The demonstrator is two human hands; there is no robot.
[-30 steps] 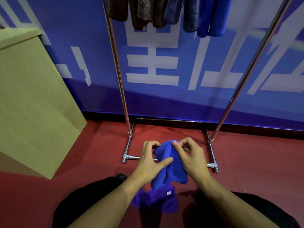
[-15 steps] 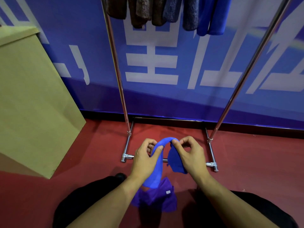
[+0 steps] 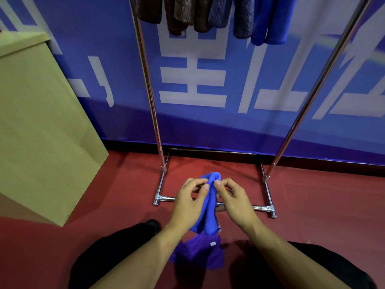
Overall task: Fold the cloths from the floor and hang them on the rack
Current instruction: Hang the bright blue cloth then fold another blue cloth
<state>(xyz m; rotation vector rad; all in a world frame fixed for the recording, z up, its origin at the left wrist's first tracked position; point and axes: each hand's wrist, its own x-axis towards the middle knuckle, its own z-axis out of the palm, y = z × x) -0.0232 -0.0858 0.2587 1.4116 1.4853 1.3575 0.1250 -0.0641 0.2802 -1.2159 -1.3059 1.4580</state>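
Observation:
A blue cloth hangs folded between my hands above the red floor. My left hand pinches its top edge from the left, thumb against fingers. My right hand pinches the same top edge from the right. Below them a purple cloth with a small white tag lies crumpled on the floor between my knees. The metal rack stands just beyond my hands, with several brown, grey and blue cloths hung over its top.
A tan cardboard box stands to the left against the blue banner wall. The rack's base bar crosses the floor under my hands. My black-trousered legs fill the bottom of the view.
My hands have drawn together at the top of the blue cloth, closing the gap seen half a second ago. The cloth now hangs as one narrower bundle.

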